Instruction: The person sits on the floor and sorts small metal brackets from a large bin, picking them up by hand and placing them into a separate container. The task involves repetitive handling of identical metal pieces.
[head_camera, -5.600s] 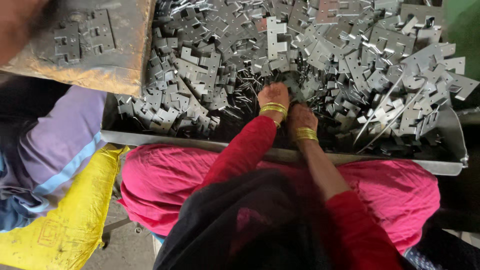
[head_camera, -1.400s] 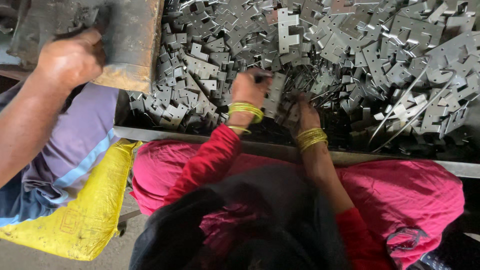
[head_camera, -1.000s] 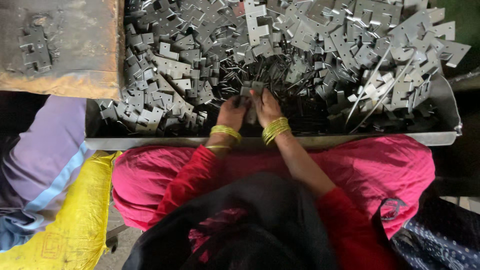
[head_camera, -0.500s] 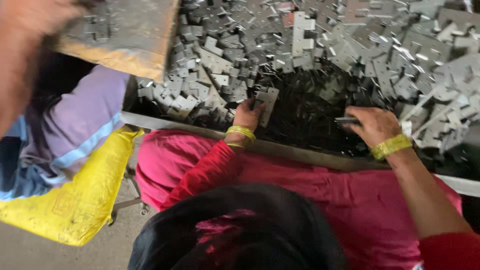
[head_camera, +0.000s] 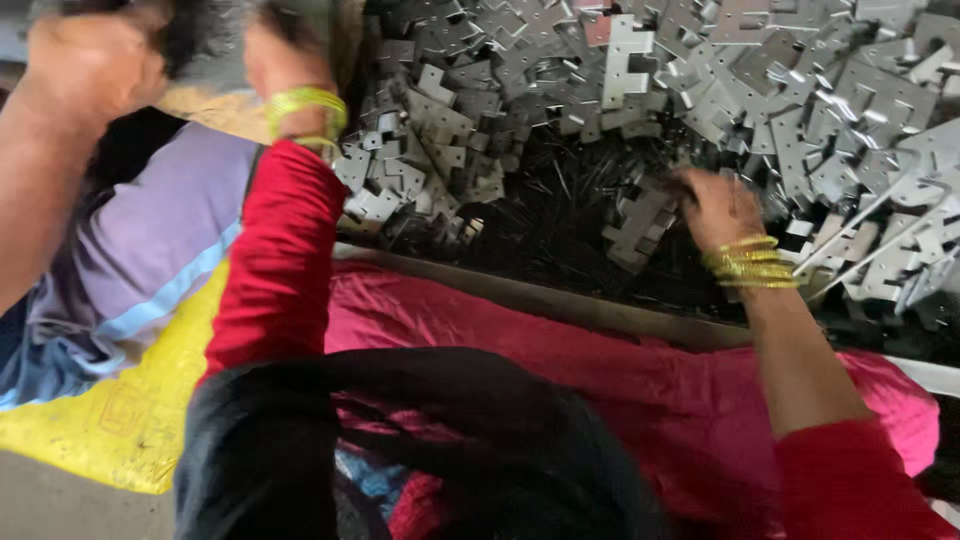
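A big heap of grey stamped metal plates (head_camera: 700, 80) fills a metal bin in front of me. My right hand (head_camera: 715, 205), with yellow bangles on its wrist, is down in the heap, its fingers closed on a small aligned stack of notched plates (head_camera: 640, 225). My left hand (head_camera: 290, 50) is raised to the top left and touches the edge of a grey-brown tray (head_camera: 215, 85). It is blurred, so its grip is unclear. Another person's hand (head_camera: 95, 70) holds that tray from the left.
The bin's near rim (head_camera: 560, 300) runs across above my pink lap (head_camera: 600, 380). The other person's lilac sleeve (head_camera: 150, 250) and a yellow sack (head_camera: 110, 420) lie at the left. Long bent metal strips (head_camera: 880, 220) poke out of the heap at the right.
My left hand has risen from the heap to the tray at the top left. My right hand has shifted left onto a stack of plates. The tray and the other person's hand moved.
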